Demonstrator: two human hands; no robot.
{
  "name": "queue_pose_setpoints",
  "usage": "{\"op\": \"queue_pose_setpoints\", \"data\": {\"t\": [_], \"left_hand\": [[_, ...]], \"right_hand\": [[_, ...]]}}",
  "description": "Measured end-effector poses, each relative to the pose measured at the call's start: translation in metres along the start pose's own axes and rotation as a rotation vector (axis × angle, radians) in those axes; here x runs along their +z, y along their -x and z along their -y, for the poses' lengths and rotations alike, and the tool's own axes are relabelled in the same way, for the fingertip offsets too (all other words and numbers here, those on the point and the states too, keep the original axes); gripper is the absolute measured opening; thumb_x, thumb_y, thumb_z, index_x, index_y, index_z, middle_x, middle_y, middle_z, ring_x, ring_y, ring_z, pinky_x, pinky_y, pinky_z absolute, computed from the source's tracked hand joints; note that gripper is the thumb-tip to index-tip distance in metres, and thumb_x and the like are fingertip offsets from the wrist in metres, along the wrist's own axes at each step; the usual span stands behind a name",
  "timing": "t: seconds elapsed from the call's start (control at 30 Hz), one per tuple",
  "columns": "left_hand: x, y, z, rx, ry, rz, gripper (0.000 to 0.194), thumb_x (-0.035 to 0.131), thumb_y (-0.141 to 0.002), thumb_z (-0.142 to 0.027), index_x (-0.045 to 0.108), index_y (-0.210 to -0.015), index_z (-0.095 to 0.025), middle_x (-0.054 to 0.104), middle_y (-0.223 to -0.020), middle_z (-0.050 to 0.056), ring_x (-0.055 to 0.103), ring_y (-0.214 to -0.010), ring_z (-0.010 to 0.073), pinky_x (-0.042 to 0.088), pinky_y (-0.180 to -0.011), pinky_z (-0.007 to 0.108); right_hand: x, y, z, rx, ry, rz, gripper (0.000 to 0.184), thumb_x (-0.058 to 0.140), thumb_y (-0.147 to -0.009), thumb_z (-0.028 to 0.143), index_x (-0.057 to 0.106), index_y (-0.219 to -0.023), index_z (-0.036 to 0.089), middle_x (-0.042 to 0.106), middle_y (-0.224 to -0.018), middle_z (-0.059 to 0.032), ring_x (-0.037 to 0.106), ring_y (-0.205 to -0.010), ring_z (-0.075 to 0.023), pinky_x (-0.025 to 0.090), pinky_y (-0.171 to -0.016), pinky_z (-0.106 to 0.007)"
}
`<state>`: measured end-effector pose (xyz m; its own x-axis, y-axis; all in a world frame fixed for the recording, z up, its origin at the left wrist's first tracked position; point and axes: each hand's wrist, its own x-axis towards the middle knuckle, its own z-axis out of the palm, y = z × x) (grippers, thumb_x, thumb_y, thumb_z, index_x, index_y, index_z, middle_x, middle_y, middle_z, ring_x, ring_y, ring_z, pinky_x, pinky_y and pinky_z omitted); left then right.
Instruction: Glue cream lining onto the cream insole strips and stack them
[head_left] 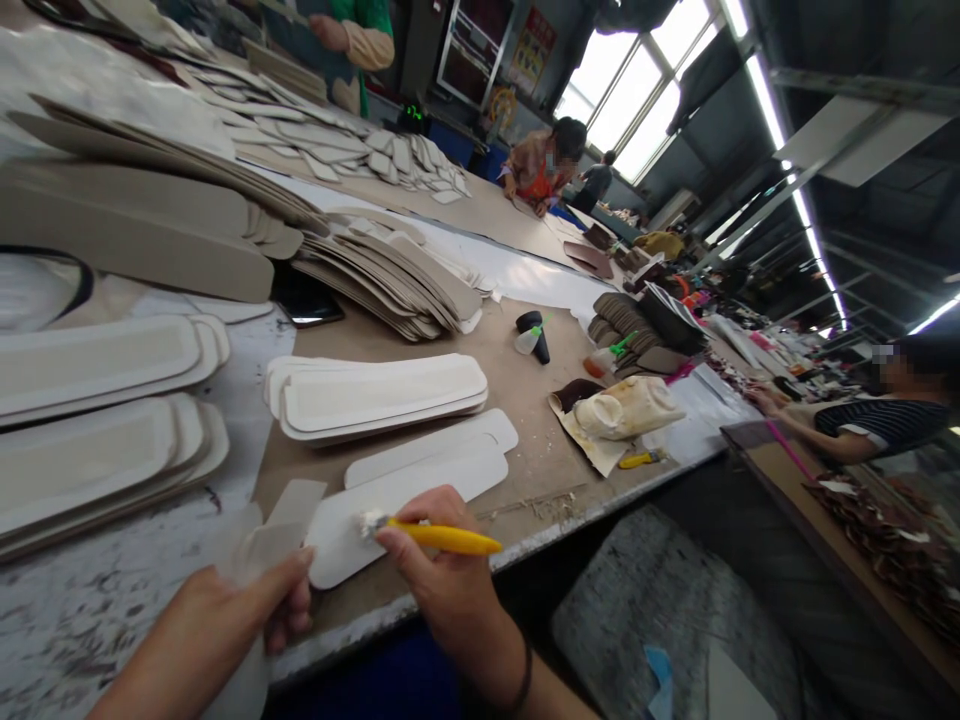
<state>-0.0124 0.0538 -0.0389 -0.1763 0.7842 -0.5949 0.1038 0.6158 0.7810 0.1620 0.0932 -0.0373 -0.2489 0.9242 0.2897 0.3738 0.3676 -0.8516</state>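
Note:
My right hand (439, 565) grips a yellow-handled brush (435, 536), its white bristles touching the near end of a long white strip (405, 497) lying on the brown table (525, 400). My left hand (240, 610) pinches a smaller pale piece (281, 520) at the table's front edge, just left of the strip. A second white strip (442, 440) lies right behind the first. A stack of similar white strips (375, 395) sits further back.
Piles of white and beige strips (105, 400) cover the left and far table. A glue jug (626, 408), small bottles (529, 335) and a phone (307, 300) lie mid-table. Other people work at the back and right. The table edge (525, 545) drops to floor.

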Motion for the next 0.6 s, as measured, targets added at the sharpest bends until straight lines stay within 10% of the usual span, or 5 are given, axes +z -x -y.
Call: {"op": "queue_pose_setpoints", "data": {"t": [0.33,0.6], "left_hand": [[0.001,0.002,0.012,-0.009,0.134,-0.069,0.046,0.056,-0.059,-0.064,0.054,-0.041,-0.022,0.058,-0.043,0.004,0.048,-0.044,0.0165,0.04,-0.052,0.03],[-0.006,0.031,-0.005,-0.001,0.226,-0.115,0.041,0.065,-0.055,-0.06,0.061,-0.061,-0.019,0.052,-0.038,-0.003,0.044,-0.04,0.0139,0.036,-0.047,0.027]], "right_hand": [[-0.054,-0.022,-0.02,0.02,0.325,-0.233,0.022,0.061,-0.086,0.036,0.058,-0.071,0.021,0.056,-0.072,-0.0011,0.054,-0.071,-0.0177,0.046,-0.071,-0.032],[-0.023,-0.027,0.02,0.145,-0.039,0.178,0.033,0.043,-0.096,0.043,0.058,-0.08,0.02,0.06,-0.076,-0.0029,0.057,-0.07,-0.0154,0.046,-0.068,-0.027]]}}
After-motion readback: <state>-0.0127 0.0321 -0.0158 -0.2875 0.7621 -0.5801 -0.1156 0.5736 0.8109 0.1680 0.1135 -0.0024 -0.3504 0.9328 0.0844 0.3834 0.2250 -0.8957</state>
